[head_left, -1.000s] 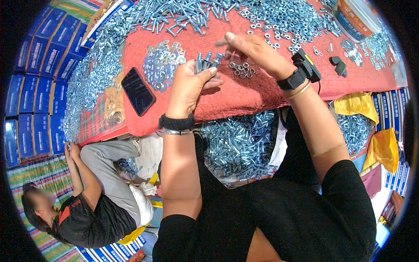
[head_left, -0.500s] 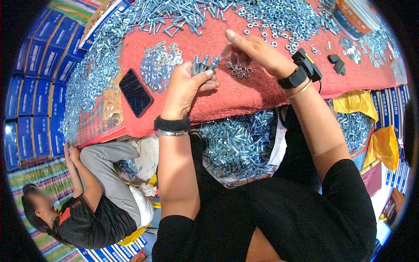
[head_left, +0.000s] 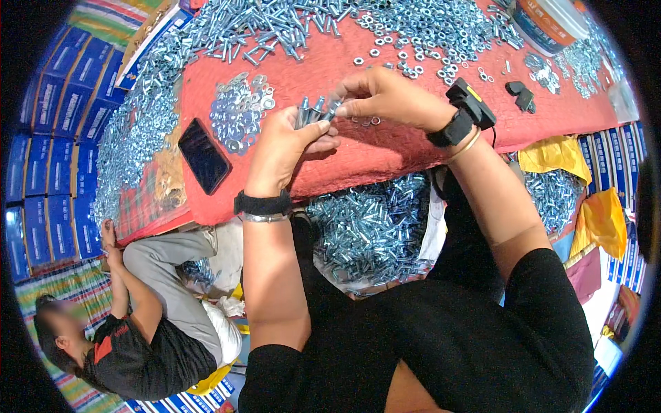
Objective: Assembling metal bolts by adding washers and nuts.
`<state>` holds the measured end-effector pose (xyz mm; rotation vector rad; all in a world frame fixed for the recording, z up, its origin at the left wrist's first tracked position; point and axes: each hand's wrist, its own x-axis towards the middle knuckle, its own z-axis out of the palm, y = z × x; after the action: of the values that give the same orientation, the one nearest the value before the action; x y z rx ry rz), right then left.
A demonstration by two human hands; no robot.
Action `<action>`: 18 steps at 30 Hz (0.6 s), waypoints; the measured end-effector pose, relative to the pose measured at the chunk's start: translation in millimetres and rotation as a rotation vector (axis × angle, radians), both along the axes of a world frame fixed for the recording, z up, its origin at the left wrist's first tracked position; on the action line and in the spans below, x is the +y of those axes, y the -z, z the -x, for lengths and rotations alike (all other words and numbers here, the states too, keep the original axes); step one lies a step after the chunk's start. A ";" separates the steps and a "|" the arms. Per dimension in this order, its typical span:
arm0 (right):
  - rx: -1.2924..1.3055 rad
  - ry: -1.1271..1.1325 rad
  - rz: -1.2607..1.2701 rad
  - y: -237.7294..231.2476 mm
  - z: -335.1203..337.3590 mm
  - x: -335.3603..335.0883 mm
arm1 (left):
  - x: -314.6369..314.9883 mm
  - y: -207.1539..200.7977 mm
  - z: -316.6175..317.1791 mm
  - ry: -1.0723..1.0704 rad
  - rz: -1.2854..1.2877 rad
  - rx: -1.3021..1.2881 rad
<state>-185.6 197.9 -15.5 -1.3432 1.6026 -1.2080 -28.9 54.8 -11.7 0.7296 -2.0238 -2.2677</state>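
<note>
Several silvery metal bolts [head_left: 303, 113] stand side by side, tips up, in my left hand [head_left: 279, 148], whose thumb and fingers are closed round them. My right hand [head_left: 396, 100] meets them from the right, thumb and fingertips pinched at the end of the rightmost bolt. Whatever small piece lies in that pinch is hidden by the fingers. Under the right hand, a few metal rings [head_left: 374, 121] partly show on the red cloth [head_left: 392, 148]. Flat washers [head_left: 237, 113] lie in a loose patch left of my left hand.
Heaps of bolts [head_left: 275, 27] and nuts [head_left: 441, 31] spread along the far side. A black phone [head_left: 204, 156] lies at left, a tub [head_left: 547, 27] far right. Below the table edge sits a container of metal sleeves [head_left: 372, 230]. Another person [head_left: 148, 354] sits at lower left, near stacked blue boxes [head_left: 51, 165].
My right hand has come left from above the rings, its raised thumb lowered, and its fingertips now meet the bolts. My left hand keeps its hold. The whole view has shifted slightly.
</note>
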 end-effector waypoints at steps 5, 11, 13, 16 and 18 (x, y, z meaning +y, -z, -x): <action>-0.036 0.011 -0.046 9.1 14.8 5.3 | 1.0 2.9 0.3 -0.013 -0.112 0.040; -0.167 -0.393 -0.330 -5.6 13.2 22.8 | -8.2 -3.3 -5.8 -0.127 -0.117 0.048; 0.370 -0.088 -0.101 6.7 16.1 22.8 | -7.5 -6.3 -5.2 -0.104 -0.136 0.076; 0.599 0.282 -0.019 19.9 34.8 13.5 | -5.9 -7.8 -3.5 -0.081 -0.164 0.105; 0.856 0.528 0.029 27.5 39.3 11.0 | -7.1 -3.0 -2.8 -0.056 -0.183 0.118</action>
<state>-224.8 208.8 -43.0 -1.6283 2.6756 -0.9693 -26.1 47.7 -8.7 0.6359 -1.7419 -2.4240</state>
